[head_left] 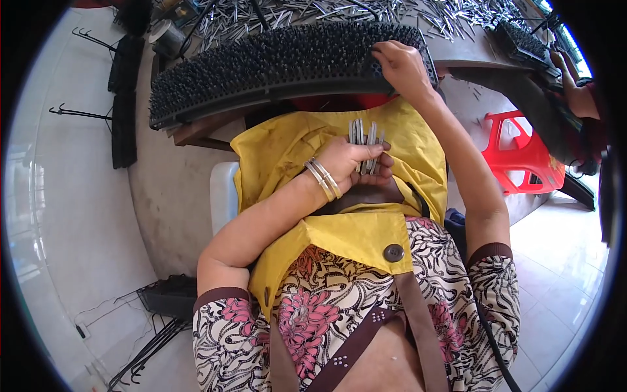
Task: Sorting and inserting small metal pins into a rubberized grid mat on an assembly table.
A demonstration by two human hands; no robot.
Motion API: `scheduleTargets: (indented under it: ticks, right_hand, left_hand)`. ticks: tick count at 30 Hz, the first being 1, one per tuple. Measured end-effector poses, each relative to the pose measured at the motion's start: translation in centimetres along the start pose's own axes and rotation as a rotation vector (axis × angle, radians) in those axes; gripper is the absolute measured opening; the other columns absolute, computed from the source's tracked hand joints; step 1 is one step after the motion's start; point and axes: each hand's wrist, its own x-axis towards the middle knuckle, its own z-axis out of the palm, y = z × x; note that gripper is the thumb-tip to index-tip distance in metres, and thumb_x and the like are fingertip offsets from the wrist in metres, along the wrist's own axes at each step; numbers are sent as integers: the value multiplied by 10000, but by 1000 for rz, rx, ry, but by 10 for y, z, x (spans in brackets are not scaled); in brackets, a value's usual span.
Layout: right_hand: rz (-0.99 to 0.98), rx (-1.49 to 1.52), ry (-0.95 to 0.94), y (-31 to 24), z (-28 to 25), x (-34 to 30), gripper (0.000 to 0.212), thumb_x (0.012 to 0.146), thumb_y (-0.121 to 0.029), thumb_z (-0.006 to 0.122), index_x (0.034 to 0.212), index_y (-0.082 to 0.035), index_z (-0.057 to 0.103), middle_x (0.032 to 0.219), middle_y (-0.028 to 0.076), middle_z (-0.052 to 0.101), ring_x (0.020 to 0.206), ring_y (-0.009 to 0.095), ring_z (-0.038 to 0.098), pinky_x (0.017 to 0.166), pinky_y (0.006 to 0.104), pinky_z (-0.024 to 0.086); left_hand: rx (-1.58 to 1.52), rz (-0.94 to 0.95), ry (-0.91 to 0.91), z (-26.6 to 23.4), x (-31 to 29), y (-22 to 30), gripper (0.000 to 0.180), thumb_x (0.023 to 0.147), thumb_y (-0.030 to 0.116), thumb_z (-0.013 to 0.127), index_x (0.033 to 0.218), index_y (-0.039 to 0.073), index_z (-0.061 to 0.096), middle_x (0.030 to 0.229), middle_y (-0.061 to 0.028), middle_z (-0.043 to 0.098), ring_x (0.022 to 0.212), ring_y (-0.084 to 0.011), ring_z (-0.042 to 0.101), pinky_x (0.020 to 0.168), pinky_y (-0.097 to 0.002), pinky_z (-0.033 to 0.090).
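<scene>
My left hand (343, 157), with two bangles on the wrist, is closed around a small bundle of slim silver metal pieces (356, 132) above my lap. Their ends stick up past the thumb. At the right end of a long black rack (261, 65), my right hand (406, 72) is bent down with its fingers drawn together. Whatever is between those fingertips is hidden against the rack. Dense rows of thin dark upright pieces fill most of the rack, and a few open round holes show beside my right fingers.
Loose silver metal pieces (450, 14) lie heaped on the table behind the rack. A metal can (167, 38) stands far left. At right are a red plastic stool (522, 157) and another person's arm (578, 95) by a second black rack (522, 46). A yellow apron (274, 144) covers my lap.
</scene>
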Motion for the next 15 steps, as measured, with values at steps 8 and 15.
scheduleTargets:
  ticks: [8,15]
  right_hand:
    - [216,149,-219,-44,-26,-20,159,781,-170,606,806,-17,641,616,131,605,522,271,571,506,321,449]
    - [691,673,-495,-71,-48,-42,80,771,-37,622,803,36,625,657,24,597,578,66,540,519,206,434]
  left_hand:
    - [-90,113,75,9,-3,8,205,843,124,543,988,-20,558,828,-123,599,741,-246,600,692,-379,522]
    - [-53,203,47,13,-6,10,189,848,128,534,972,-12,561,822,-131,602,716,-235,604,668,-365,526]
